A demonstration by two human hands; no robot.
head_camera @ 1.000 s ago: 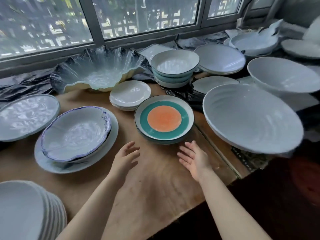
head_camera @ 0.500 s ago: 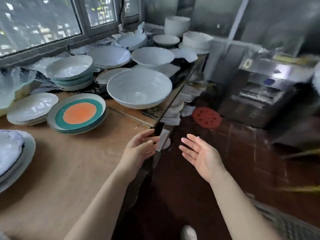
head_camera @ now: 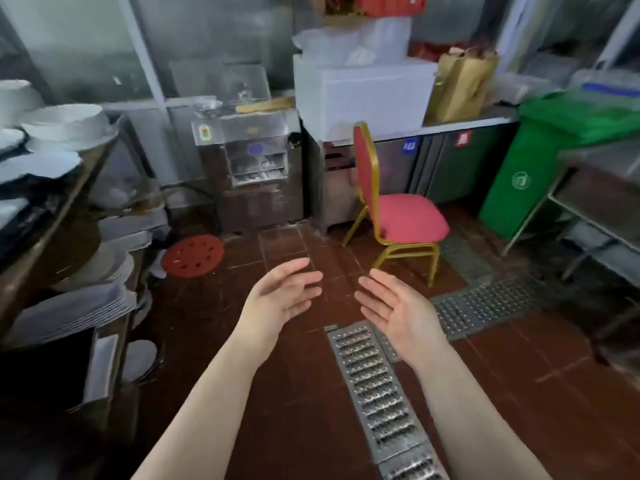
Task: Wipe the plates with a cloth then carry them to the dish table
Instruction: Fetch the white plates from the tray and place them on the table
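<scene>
View swung away from the wooden table since a second ago: stacked plates now sit at the far left edge, and the hands hang over red floor tiles beside the metal drain grate. Left hand and right hand: both empty, fingers spread, palms facing each other; no cloth in sight. Advice: locate the cloth first, stepping clear of the grate and the red chair.

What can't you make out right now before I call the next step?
- Head view: no cloth in sight; left hand and right hand are both bare.
- Plates cut off by the left edge, blurred; how clean they are is unreadable.
- Labels on the counter front too blurred to read.
</scene>
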